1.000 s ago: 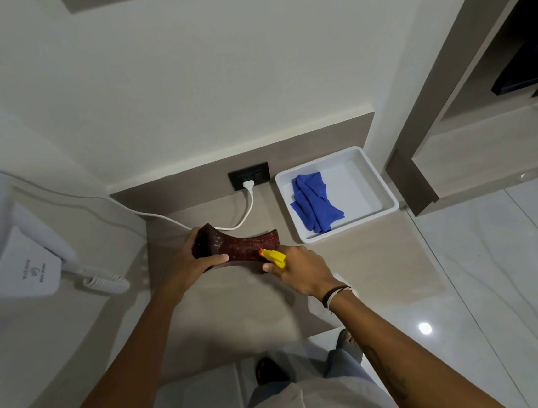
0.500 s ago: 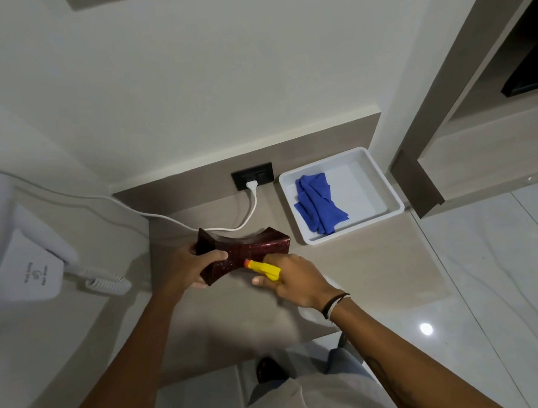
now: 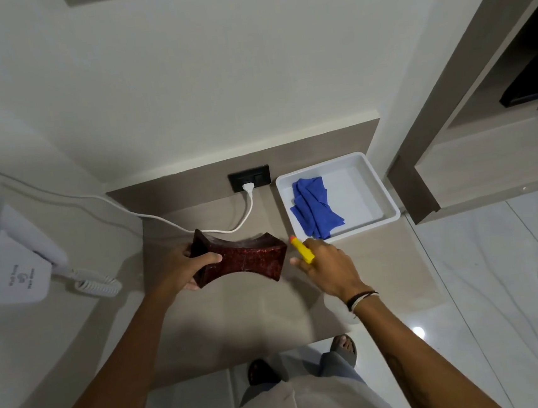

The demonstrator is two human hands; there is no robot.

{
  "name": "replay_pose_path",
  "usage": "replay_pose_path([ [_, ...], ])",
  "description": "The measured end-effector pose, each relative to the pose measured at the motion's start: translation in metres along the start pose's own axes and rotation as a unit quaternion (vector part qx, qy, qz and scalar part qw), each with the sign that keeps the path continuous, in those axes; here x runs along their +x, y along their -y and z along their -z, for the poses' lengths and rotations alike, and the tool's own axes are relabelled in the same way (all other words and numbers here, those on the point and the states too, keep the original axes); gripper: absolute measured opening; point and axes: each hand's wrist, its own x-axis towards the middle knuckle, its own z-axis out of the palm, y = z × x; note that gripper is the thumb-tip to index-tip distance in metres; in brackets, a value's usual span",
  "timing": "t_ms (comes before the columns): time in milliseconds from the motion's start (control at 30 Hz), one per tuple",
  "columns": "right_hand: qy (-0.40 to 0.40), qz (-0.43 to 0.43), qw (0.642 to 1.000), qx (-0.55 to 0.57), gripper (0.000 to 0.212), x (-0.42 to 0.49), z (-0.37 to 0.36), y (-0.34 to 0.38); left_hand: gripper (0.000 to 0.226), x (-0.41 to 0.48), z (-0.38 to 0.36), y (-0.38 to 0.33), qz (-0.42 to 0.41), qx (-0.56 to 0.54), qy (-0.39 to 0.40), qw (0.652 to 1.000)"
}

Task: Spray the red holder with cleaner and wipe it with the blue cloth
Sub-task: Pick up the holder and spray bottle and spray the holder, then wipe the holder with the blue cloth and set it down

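Observation:
The dark red holder [image 3: 246, 260], waisted in shape, is tilted above the beige counter [image 3: 238, 308], and my left hand [image 3: 181, 266] grips its left end. My right hand [image 3: 328, 265] is just right of the holder and holds the spray bottle; only its yellow nozzle [image 3: 302, 250] shows, pointing up and left past the holder's right end. The bottle's body is hidden under my hand. The crumpled blue cloth [image 3: 316, 210] lies in the white tray [image 3: 381, 189] at the counter's back right.
A white cable [image 3: 164, 219] runs from the black wall socket [image 3: 249, 177] across the counter's back to a white wall-mounted device [image 3: 17, 270] with a coiled cord on the left. A shelf unit [image 3: 484, 137] stands to the right. My feet are on the glossy floor below.
My left hand has lifted and turned the holder, showing its wide side. My right hand with the spray bottle has drawn back to the right, off the holder's face.

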Motion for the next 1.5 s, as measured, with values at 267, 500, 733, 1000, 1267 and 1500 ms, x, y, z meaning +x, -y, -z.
replay_pose_path([
  [267, -0.128, 0.02, 0.989, 0.076, 0.076, 0.034, 0.1, -0.047, 0.066, -0.014, -0.012, -0.027, -0.129, 0.183, -0.073, 0.972],
  [500, -0.185, 0.013, 0.979, 0.089, 0.066, 0.087, 0.125, -0.058, 0.106, -0.035, -0.033, -0.063, -0.138, 0.353, -0.106, 0.919],
  [733, -0.169, -0.016, 0.981, 0.09, 0.068, 0.113, 0.114, -0.079, 0.114, -0.044, -0.056, -0.071, -0.136, 0.43, -0.13, 0.883],
  [1000, -0.252, -0.065, 0.964, 0.058, 0.067, 0.113, 0.095, -0.093, 0.113, -0.04, -0.07, -0.07, -0.156, 0.446, -0.151, 0.868],
  [1267, -0.084, 0.116, 0.982, -0.121, 0.068, 0.135, 0.023, -0.041, 0.12, -0.032, -0.077, -0.063, -0.193, 0.392, -0.14, 0.889],
  [1500, 0.049, -0.035, 0.975, -0.212, 0.075, 0.17, -0.01, -0.046, 0.116, -0.02, -0.073, -0.051, -0.244, 0.343, -0.13, 0.898],
])
